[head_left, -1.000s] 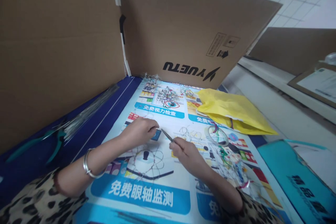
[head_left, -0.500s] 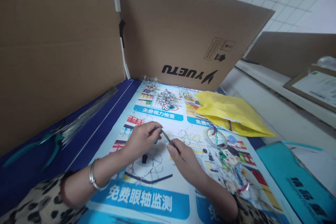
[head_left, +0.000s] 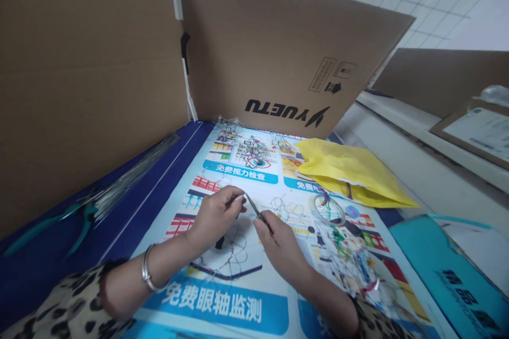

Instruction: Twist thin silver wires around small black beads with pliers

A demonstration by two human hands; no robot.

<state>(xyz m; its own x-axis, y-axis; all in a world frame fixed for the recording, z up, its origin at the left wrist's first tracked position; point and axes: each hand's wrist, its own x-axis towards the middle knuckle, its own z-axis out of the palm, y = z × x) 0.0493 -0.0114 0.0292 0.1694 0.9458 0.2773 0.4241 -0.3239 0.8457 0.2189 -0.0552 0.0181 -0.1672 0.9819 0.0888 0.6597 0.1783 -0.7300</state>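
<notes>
My left hand [head_left: 217, 217] is closed in a pinch on a thin wire, of which a short pale bit shows at the fingertips. In my right hand [head_left: 283, 246] is a slim pair of dark metal tweezers [head_left: 253, 204], held like a pen and tilted toward the left. Their tip meets or nearly meets the wire at my left fingertips; which of the two I cannot tell. Beneath my left hand, loops of thin wire [head_left: 235, 260] with tiny beads lie on the printed poster [head_left: 191, 243].
Teal-handled pliers [head_left: 85, 222] and a bundle of straight wires [head_left: 131, 177] lie at left. Wire tangles [head_left: 254, 148] sit at the back. To the right are a tape roll [head_left: 329, 209], a yellow bag [head_left: 350, 172] and a teal packet [head_left: 449, 270]. Cardboard panels [head_left: 278, 37] wall the back and left.
The tweezers' tip has shifted slightly at my left fingertips, and the left wrist has turned a little. Both hands keep their grips.
</notes>
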